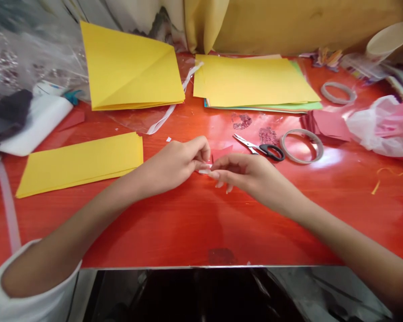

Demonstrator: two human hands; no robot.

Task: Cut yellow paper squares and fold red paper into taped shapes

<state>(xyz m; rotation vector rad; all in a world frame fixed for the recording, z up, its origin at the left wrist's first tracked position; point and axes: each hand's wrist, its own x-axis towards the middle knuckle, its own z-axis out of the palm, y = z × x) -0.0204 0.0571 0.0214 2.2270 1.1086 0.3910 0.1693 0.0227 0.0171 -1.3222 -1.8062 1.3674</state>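
My left hand is closed, its thumb and fingertips pinched on a small white strip. From the other side my right hand pinches at the same strip between thumb and forefinger, the other fingers curled below. A piece of red paper shows just behind the fingertips, partly hidden by both hands. Black-handled scissors lie a little beyond my right hand, their blades pointing left. Beside them rests a roll of tape.
Folded yellow paper lies left of my hands on the red table. Farther back are a yellow stack and more coloured sheets. At right sit another tape roll, red paper pieces and a plastic bag.
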